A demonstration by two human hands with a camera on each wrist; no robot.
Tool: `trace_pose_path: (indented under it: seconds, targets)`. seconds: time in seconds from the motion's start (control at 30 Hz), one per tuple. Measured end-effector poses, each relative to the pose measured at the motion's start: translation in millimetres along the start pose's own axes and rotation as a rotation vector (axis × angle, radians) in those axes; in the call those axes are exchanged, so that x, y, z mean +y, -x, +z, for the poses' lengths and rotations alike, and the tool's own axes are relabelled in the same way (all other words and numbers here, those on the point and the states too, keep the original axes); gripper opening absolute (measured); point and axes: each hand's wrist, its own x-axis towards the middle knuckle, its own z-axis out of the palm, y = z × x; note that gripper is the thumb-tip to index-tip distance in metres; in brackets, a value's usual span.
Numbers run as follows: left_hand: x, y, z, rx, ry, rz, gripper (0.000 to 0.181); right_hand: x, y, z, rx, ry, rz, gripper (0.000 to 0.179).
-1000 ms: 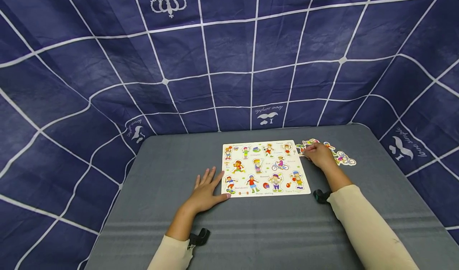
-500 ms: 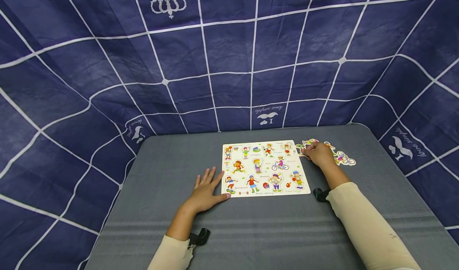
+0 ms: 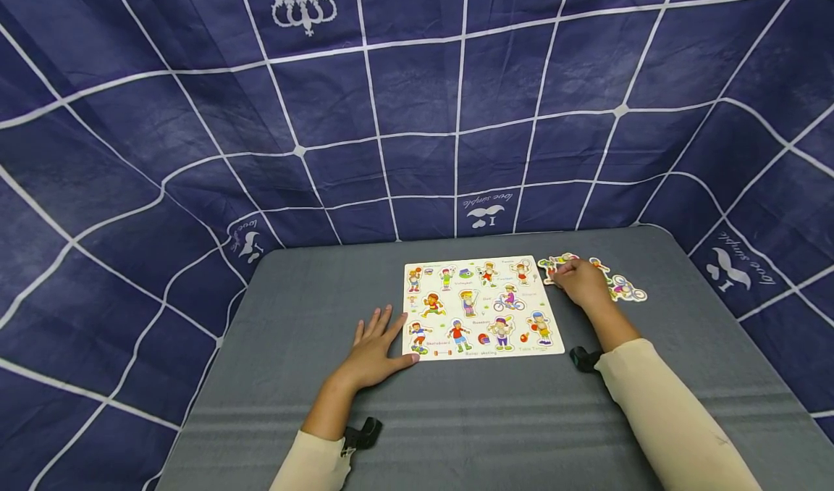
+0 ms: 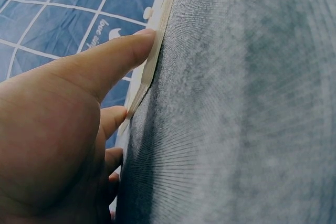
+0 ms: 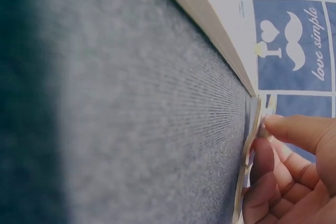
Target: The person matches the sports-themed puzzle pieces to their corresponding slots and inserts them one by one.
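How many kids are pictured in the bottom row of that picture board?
4 on the picture board, left to right: a skateboarder, a kid in a red shirt, a kid in a purple cap, and a kid at the right end. None looks hidden.

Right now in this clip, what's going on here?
A person's left hand is spread at the left edge of a white board covered in sports figures, its thumb touching the near left corner. Their right hand is curled over some loose cutout pieces just past the board's right edge; whether it has pinched one is hard to tell. The board lies flat on a grey tabletop.
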Motion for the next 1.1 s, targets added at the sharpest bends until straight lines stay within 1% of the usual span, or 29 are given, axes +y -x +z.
trace_pose_path:
  seconds: [0.13, 0.23, 0.43, 0.57, 0.7, 0.8, 1.0, 1.1]
  targets:
    - [0.7, 0.2, -0.4, -0.001, -0.001, 0.002, 0.091, 0, 4.7, -1, 0.01, -0.05, 0.001, 0.018]
    - [1.0, 0.5, -0.8, -0.003, 0.004, 0.001, 0.091, -2, 8.2, -1, 0.034, -0.085, -0.018, 0.018]
    - [0.3, 0.8, -0.7, -0.002, 0.005, 0.0, 0.091, -8, 16.6, 0, 0.083, -0.13, -0.084, 0.017]
    - [-0.6, 0.2, -0.1, -0.002, -0.003, 0.001, 0.09, -13, 22.0, 1, 0.103, -0.159, -0.118, 0.018]
    - [-0.5, 0.0, 0.0, -0.002, 0.002, 0.001, 0.091, -19, 26.4, 3, 0.118, -0.188, -0.175, 0.018]
    - [0.0, 0.2, -0.2, -0.003, 0.004, 0.002, 0.091, -24, 29.0, 4, 0.115, -0.206, -0.208, 0.018]
    - [0.8, 0.4, -0.5, -0.004, -0.001, 0.001, 0.09, -33, 34.9, 7, 0.098, -0.221, -0.226, 0.016]
    - [1.6, 0.6, -1.0, -0.004, -0.003, 0.001, 0.09, -39, 38.3, 8, 0.093, -0.231, -0.251, 0.016]
